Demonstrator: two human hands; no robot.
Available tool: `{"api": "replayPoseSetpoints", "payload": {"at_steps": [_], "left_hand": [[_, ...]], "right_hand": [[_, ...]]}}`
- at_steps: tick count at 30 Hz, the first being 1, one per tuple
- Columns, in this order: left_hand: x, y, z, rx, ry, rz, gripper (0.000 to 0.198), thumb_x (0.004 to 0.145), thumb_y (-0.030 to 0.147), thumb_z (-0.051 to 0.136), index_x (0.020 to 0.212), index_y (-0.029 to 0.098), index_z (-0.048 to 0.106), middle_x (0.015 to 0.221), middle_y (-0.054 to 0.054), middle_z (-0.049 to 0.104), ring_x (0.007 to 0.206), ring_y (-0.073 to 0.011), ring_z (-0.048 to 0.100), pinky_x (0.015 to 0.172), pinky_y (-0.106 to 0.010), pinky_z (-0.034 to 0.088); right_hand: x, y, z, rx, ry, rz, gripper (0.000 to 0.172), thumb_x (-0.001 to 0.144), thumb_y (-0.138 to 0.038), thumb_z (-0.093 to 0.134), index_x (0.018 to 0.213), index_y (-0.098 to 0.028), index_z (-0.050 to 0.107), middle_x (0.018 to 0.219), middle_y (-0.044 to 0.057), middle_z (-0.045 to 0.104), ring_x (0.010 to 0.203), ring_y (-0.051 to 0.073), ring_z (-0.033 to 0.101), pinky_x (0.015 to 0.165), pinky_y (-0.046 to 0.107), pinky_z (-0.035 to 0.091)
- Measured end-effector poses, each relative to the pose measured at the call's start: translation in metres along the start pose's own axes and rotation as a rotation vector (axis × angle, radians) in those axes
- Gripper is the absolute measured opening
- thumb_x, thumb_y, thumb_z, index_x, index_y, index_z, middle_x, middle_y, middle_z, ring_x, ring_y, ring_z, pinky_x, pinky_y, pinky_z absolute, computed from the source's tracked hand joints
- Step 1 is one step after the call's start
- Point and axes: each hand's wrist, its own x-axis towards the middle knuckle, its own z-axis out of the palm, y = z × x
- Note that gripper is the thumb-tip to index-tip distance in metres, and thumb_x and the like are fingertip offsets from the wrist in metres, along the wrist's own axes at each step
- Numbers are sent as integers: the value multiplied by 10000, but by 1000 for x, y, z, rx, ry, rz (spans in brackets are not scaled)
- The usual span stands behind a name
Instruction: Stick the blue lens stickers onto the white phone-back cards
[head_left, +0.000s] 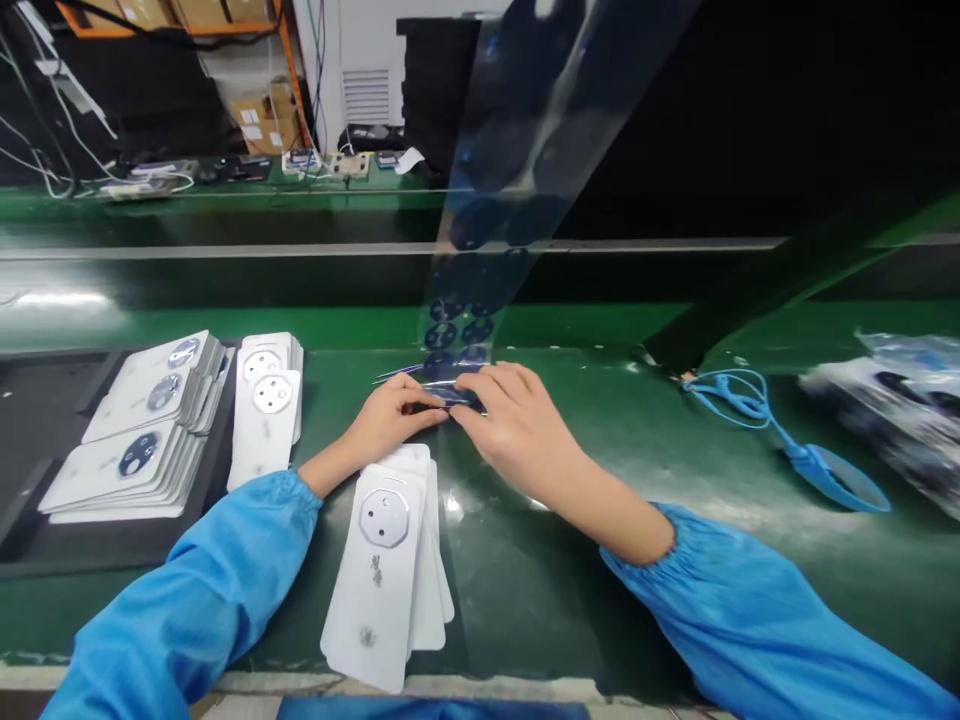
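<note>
The left hand (386, 420) and right hand (521, 415) are gripping a clear plastic strip of dark-blue discs (459, 330) above stacked white cards (375, 570).

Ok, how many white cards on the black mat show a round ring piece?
3 on the black mat: far card, middle card, near card. Others may be hidden in the stacks.

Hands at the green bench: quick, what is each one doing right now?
Left hand: closed, fingers pinching the clear film strip.
Right hand: closed, fingers curled over the same strip.
</note>
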Motion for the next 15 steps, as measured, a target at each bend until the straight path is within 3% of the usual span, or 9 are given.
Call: {"api": "replayPoseSetpoints", "payload": {"at_steps": [3,6,9,12,15], "left_hand": [[0,1,0,11,7,3,277,877,414,761,1045,194,749,876,-3,601,765,-141,573,719,-294,489],[1,7,-1,33,21,30,265,902,383,739,1049,163,719,877,-5,635,713,-125,586,694,-290,509],[-5,21,-6,78,91,85,201,963,333,647,1017,152,717,890,-28,665,711,-131,616,671,-277,519],[-33,42,-20,164,221,183,234,1035,262,471,1074,153,674,1003,-75,679,876,-172,654,748,-303,530],[-88,58,-41,277,226,384,194,1004,220,492,1121,167,637,1053,-91,680,1022,-213,639,892,-378,510]], "right_hand": [[2,-1,-21,14,-72,60,209,909,-60,581,784,-135,730,962,140,701,895,287,616,788,422,510],[2,3,-44,171,-95,162,179,938,-108,585,862,-145,743,902,112,712,821,261,641,717,393,505],[0,6,-60,506,-47,453,110,938,-210,651,919,-189,757,904,71,748,829,232,685,692,346,520],[-5,-1,-63,931,-75,838,126,845,-363,778,873,-240,773,850,37,763,775,210,704,641,308,526],[-11,-20,-54,1348,-169,1036,267,750,-420,851,928,-240,768,811,30,759,730,192,702,665,305,544]]}}
